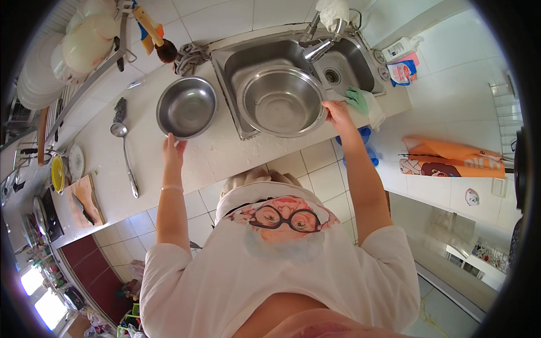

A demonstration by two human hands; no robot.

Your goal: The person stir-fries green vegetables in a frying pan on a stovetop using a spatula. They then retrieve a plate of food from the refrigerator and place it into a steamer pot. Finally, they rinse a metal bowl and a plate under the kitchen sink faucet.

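Note:
A large stainless steel basin point(281, 101) sits over the near side of the steel double sink point(236, 63), with a little liquid visible at its bottom. My right hand point(336, 113) grips its right rim. On the counter left of the sink stands a smaller steel bowl point(187, 107). My left hand point(174, 148) has its fingers at that bowl's near rim; whether they grip it is hard to tell. Behind the basin the faucet point(319, 50) reaches over the sink divider. Green and white cloths point(359, 101) lie at the sink's right front corner.
A steel ladle point(127, 156) and a scouring pad point(120, 110) lie left on the counter point(211, 164). Farther left, a knife point(82, 207) rests on a wooden cutting board point(94, 192). A crumpled gray rag point(191, 59) lies behind the bowl. A dish rack point(105, 63) overhangs the back left.

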